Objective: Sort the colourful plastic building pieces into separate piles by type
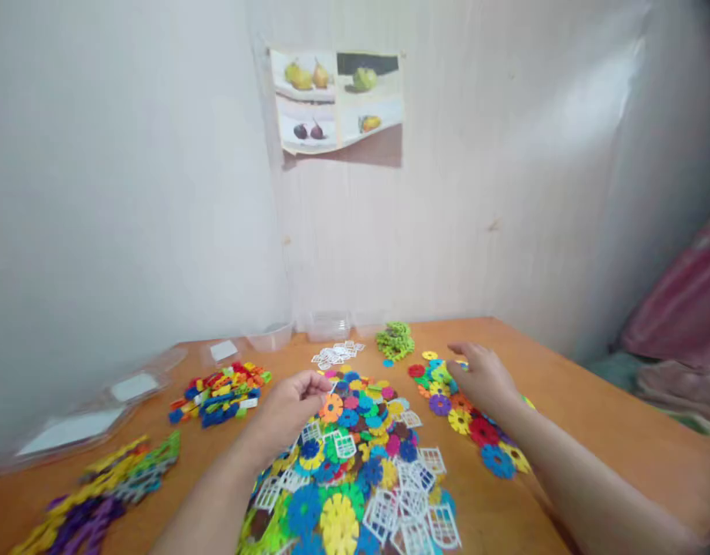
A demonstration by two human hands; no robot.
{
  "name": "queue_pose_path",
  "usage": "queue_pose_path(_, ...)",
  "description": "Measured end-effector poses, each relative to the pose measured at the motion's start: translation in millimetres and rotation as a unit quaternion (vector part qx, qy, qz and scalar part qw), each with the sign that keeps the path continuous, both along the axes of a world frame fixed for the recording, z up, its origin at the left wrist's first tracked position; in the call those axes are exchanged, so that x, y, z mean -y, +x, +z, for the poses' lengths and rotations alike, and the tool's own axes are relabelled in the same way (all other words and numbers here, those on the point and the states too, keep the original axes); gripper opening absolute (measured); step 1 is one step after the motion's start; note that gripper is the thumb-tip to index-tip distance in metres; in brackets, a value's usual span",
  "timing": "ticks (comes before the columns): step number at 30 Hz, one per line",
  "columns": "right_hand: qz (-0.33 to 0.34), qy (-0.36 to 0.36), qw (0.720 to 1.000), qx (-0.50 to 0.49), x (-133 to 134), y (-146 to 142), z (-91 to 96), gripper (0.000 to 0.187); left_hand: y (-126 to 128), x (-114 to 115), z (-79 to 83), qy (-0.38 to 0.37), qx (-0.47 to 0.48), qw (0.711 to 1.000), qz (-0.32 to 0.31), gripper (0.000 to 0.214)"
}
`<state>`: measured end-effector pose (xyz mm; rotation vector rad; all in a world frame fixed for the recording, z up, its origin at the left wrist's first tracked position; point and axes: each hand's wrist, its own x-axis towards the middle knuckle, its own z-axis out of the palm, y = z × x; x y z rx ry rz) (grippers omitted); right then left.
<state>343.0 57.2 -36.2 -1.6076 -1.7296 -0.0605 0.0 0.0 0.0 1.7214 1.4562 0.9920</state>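
Note:
My left hand [297, 405] is over the far left side of a large mixed heap. Its thumb and index finger pinch a small white lattice piece [333, 388], of which only a thin edge shows. An orange notched disc [331, 408] is right beside these fingertips. The heap holds many-coloured notched discs [338, 524] and white window-like lattice pieces [412, 493]. To the right, my right hand [485, 378] is above a smaller group of notched discs [459, 421], its thumb and fingers apart and nothing visible between them.
Small coloured blocks [221, 393] and long linking pieces [100, 493] lie left. Farther back are white lattice pieces [337, 353] and a green pile [395, 341]. Clear plastic containers [328, 327] stand along the wall edge; flat lids [71, 432] lie at left on the orange table [609, 447].

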Motion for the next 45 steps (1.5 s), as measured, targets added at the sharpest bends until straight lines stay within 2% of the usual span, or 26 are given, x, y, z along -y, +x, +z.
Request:
queue_pose_path(4, 0.147, -0.005, 0.988, -0.054, 26.1, -48.4, 5.2, 0.031, 10.3, 1.4, -3.0, -0.012, 0.053, 0.998, -0.016, 0.021)
queue_pose_path(8, 0.290, -0.065, 0.947, -0.121, 51.3, -88.0, 1.3, 0.032, 22.5, 3.5, -10.5, -0.015, 0.085, 0.994, -0.073, 0.021)
queue_pose_path(11, 0.338, -0.126, 0.918, -0.165, 61.2, -104.6, -6.5, 0.033, 29.5, 5.7, -17.8, -0.008, 0.085, 0.989, -0.119, 0.019)
queue_pose_path(14, 0.340, -0.179, 0.903, -0.192, 61.4, -110.6, -12.9, 0.023, 33.8, 7.8, -21.6, -0.014, 0.081, 0.987, -0.138, 0.021)
queue_pose_path(17, 0.317, -0.195, 0.902, -0.220, 52.7, -106.4, -12.4, 0.019, 34.7, 7.8, -20.2, -0.025, 0.091, 0.987, -0.131, 0.025)
queue_pose_path(19, 0.268, -0.171, 0.921, -0.225, 42.2, -95.3, -8.2, 0.021, 32.5, 5.9, -17.6, -0.024, 0.097, 0.989, -0.109, 0.026)
queue_pose_path(23, 0.089, -0.098, 0.975, -0.180, 13.7, -50.9, -1.4, 0.027, 21.9, -1.7, -14.8, 0.003, 0.073, 0.997, -0.027, 0.028)
queue_pose_path(25, -0.001, -0.083, 0.983, -0.163, -0.2, -24.7, -2.3, 0.031, 16.2, -5.9, -16.6, 0.029, 0.035, 0.999, 0.019, 0.026)
queue_pose_path(28, -0.076, -0.090, 0.981, -0.157, -14.9, 5.8, -6.5, 0.034, 11.0, -10.6, -22.7, 0.060, -0.029, 0.997, 0.038, 0.025)
queue_pose_path(31, -0.100, -0.110, 0.979, -0.141, -21.8, 20.6, -9.4, 0.034, 11.1, -11.7, -29.2, 0.083, -0.080, 0.993, -0.014, 0.023)
queue_pose_path(35, -0.122, -0.136, 0.979, -0.091, -25.2, 26.7, -11.1, 0.035, 13.6, -8.9, -33.6, 0.118, -0.169, 0.976, -0.075, 0.023)
queue_pose_path(39, -0.122, -0.130, 0.982, -0.064, -26.5, 28.8, -13.7, 0.037, 13.9, -6.8, -34.0, 0.137, -0.232, 0.959, -0.087, 0.027)
queue_pose_path(45, -0.103, -0.121, 0.986, -0.053, -21.8, 20.7, -12.4, 0.034, 18.7, -3.2, -25.6, 0.132, -0.280, 0.949, -0.068, 0.017)
